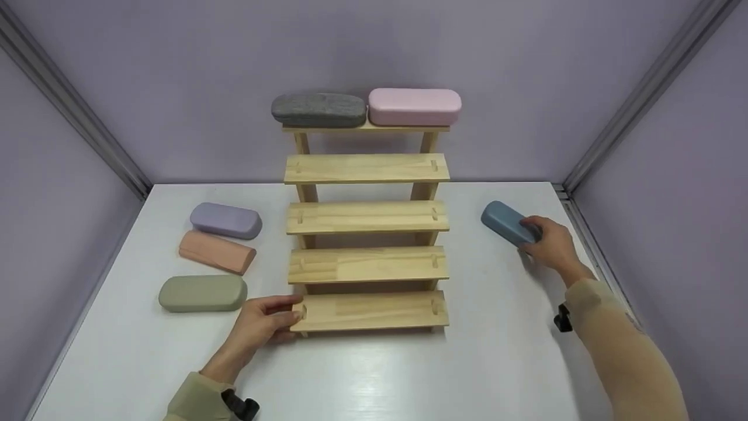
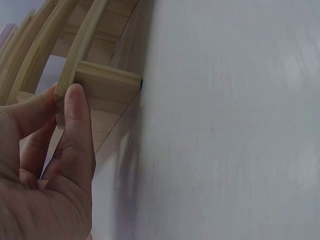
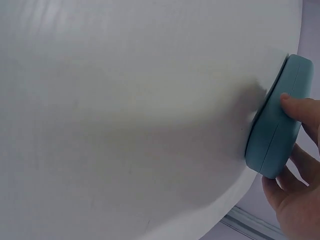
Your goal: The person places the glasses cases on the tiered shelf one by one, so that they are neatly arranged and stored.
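Left hand (image 1: 257, 320): pinches the left end of the lowest tier (image 1: 374, 310) of the wooden rack (image 1: 371, 264).
Right hand (image 1: 552, 244): grips the blue case (image 1: 504, 221) by its near end.
Blue case: right of the rack, at the table (image 1: 374, 374); surface contact cannot be confirmed.
Table, left side: lilac case (image 1: 226, 220), orange case (image 1: 216, 251) and green case (image 1: 203, 293).
Top tier (image 1: 350, 129): grey case (image 1: 318, 110) left, pink case (image 1: 415, 106) right.
Racking status (judged): two cases racked; four remain, including the gripped one.
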